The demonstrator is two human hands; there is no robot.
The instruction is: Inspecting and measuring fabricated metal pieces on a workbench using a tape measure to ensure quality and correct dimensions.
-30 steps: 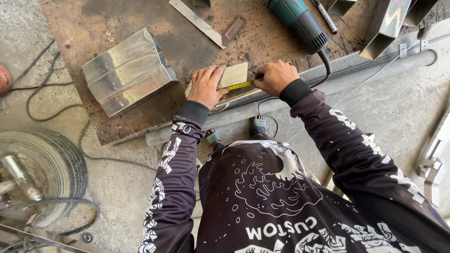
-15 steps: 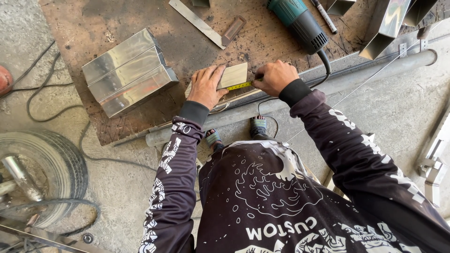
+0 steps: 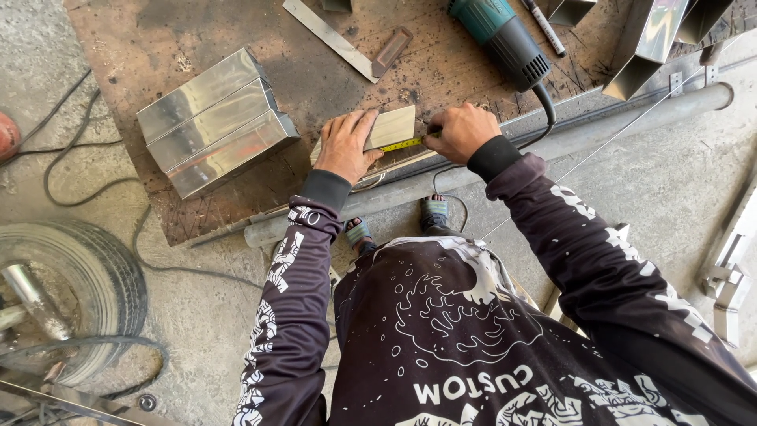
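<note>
A short piece of shiny rectangular metal tube (image 3: 392, 126) lies on the rusty work plate (image 3: 236, 39). My left hand (image 3: 345, 144) presses flat on its left part. My right hand (image 3: 460, 131) grips the end of a yellow tape measure (image 3: 402, 144) stretched along the tube's near edge. Both hands are close together at the plate's front edge.
Three shiny rectangular tubes (image 3: 211, 122) lie side by side left of my hands. A teal angle grinder (image 3: 501, 35) with its cable lies behind my right hand. A flat metal strip (image 3: 327, 38), a marker (image 3: 544, 25) and angled metal pieces (image 3: 650, 39) lie farther back. A tyre (image 3: 75, 292) sits at left.
</note>
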